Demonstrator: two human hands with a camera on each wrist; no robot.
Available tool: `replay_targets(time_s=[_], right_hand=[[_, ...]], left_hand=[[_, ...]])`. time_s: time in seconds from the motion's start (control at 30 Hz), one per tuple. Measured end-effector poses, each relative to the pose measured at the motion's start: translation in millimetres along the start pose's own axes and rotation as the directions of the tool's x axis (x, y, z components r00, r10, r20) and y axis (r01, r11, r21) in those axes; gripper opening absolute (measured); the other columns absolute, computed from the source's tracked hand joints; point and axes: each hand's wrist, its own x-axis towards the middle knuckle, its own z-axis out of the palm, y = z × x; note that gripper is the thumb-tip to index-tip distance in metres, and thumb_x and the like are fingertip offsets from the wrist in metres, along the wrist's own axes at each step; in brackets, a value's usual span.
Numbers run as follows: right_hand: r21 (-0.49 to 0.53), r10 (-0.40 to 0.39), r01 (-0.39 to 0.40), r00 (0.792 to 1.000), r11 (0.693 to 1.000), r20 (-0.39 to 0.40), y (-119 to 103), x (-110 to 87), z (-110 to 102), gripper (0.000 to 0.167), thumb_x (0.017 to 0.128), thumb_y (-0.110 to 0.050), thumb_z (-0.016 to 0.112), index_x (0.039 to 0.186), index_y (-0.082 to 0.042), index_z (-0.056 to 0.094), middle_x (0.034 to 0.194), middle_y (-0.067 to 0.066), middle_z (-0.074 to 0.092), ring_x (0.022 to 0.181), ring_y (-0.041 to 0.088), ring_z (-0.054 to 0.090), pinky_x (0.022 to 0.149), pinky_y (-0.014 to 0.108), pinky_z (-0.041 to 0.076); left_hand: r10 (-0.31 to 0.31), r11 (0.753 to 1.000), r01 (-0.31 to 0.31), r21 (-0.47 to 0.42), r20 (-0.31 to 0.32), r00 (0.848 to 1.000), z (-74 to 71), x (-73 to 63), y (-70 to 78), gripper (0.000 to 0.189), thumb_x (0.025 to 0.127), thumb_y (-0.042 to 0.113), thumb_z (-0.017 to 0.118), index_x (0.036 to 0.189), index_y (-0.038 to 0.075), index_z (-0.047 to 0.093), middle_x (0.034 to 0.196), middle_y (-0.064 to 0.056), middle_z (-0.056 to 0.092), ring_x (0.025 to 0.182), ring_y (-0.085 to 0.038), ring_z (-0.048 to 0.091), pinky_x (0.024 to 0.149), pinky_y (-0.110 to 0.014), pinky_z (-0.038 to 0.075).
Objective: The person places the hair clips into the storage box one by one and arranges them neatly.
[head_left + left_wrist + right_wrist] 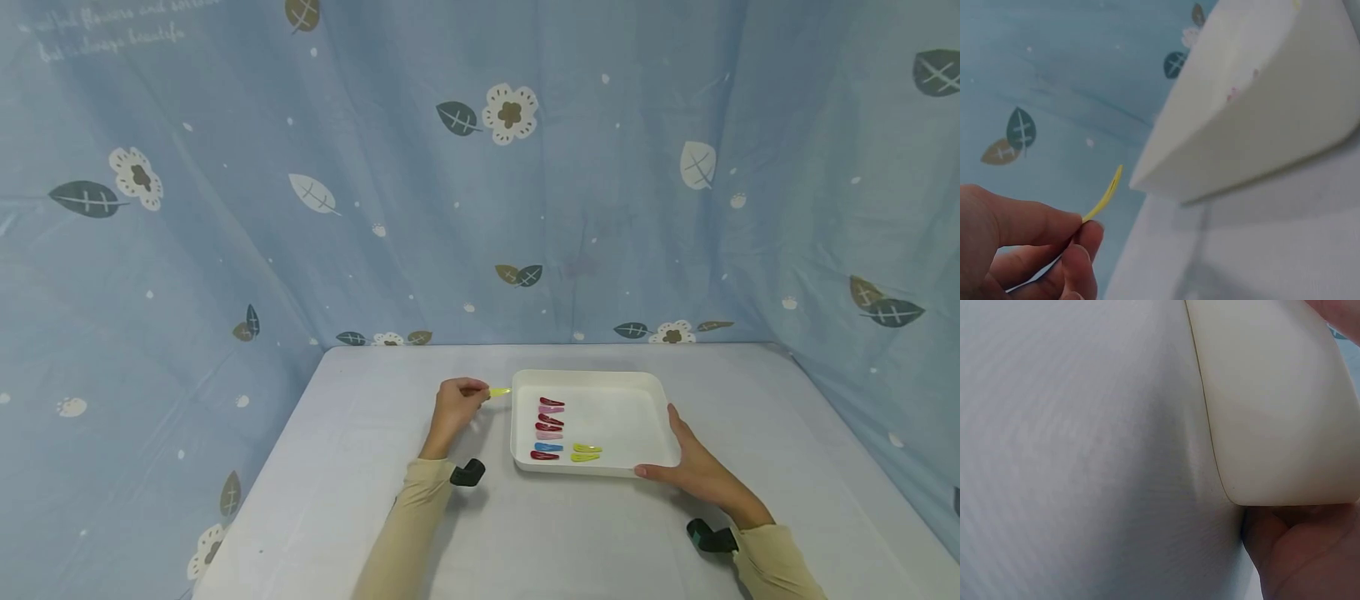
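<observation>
My left hand pinches a yellow snap hair clip between thumb and fingertips, just off the left wall of a white tray. The clip's free end points toward the tray in the left wrist view. Around the tray's near right corner, my right hand holds on, thumb along the front wall and fingers along the right side. Inside the tray, a column of clips lies at the left: several red clips, two pink clips and a blue clip. Beside its lower end lie two yellow clips.
The tray stands on a table with a white cloth. A blue curtain printed with leaves and flowers hangs behind the table and along its sides. Dark devices are worn on both wrists.
</observation>
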Motion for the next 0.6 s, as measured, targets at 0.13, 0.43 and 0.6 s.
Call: replay_targets(time_s=[0.13,0.43,0.6], right_hand=[[0.007,-0.013,0.013,1.000,1.000,-0.004,0.3,0.6,0.3,0.139,0.080,-0.045,0.085,0.161,0.000,-0.018,0.167,0.038,-0.005,0.151,0.064,0.004,0.112,0.082,0.014],[0.004,0.003,-0.003,1.000,1.000,-0.002,0.3,-0.1,0.9,0.140,0.079,-0.045,0.086,0.162,-0.001,-0.018,0.167,0.039,-0.005,0.151,0.064,0.004,0.113,0.082,0.013],[0.002,0.005,-0.005,1.000,1.000,-0.003,0.7,0.5,0.7,0.140,0.080,-0.046,0.086,0.162,-0.001,-0.018,0.167,0.038,-0.006,0.151,0.064,0.003,0.113,0.081,0.012]], left_hand=[[0.027,0.999,-0.026,-0.047,0.018,0.999,0.9,-1.0,7.1,0.017,0.095,0.010,0.071,0.103,-0.002,0.078,0.097,-0.020,0.078,0.089,-0.038,0.073,0.069,-0.027,0.055],[0.045,0.997,-0.042,-0.069,0.044,0.998,5.2,-3.4,21.5,0.018,0.095,0.011,0.071,0.104,-0.003,0.078,0.096,-0.019,0.079,0.084,-0.034,0.072,0.066,-0.025,0.052],[0.034,0.997,-0.030,-0.071,0.062,0.997,8.9,-3.6,26.4,0.016,0.096,0.013,0.071,0.103,0.001,0.078,0.097,-0.017,0.079,0.082,-0.028,0.071,0.069,-0.025,0.054]])
